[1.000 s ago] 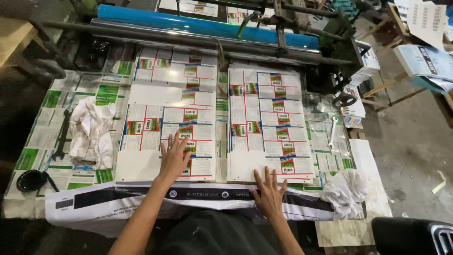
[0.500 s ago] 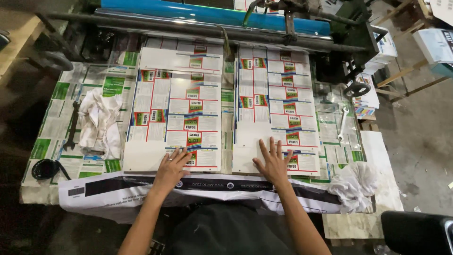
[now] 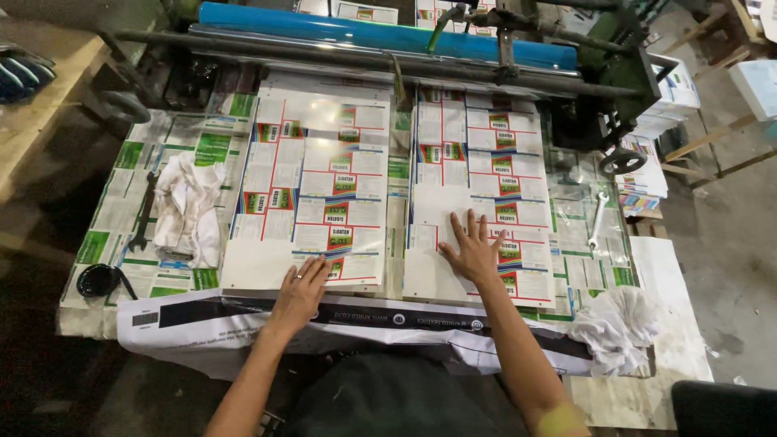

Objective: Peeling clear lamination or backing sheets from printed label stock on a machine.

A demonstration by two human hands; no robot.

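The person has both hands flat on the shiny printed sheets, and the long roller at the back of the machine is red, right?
Not quite. Both hands, the left hand and right hand, do lie flat on the glossy printed sheets, but the head view shows the long roller at the back is blue, not red.

You have a single head-worn view, looking steeply down from above the near table edge (image 3: 97, 320) and facing the far blue roller (image 3: 380, 32) (fairly close, arms entering from the bottom); no second view overlaps.
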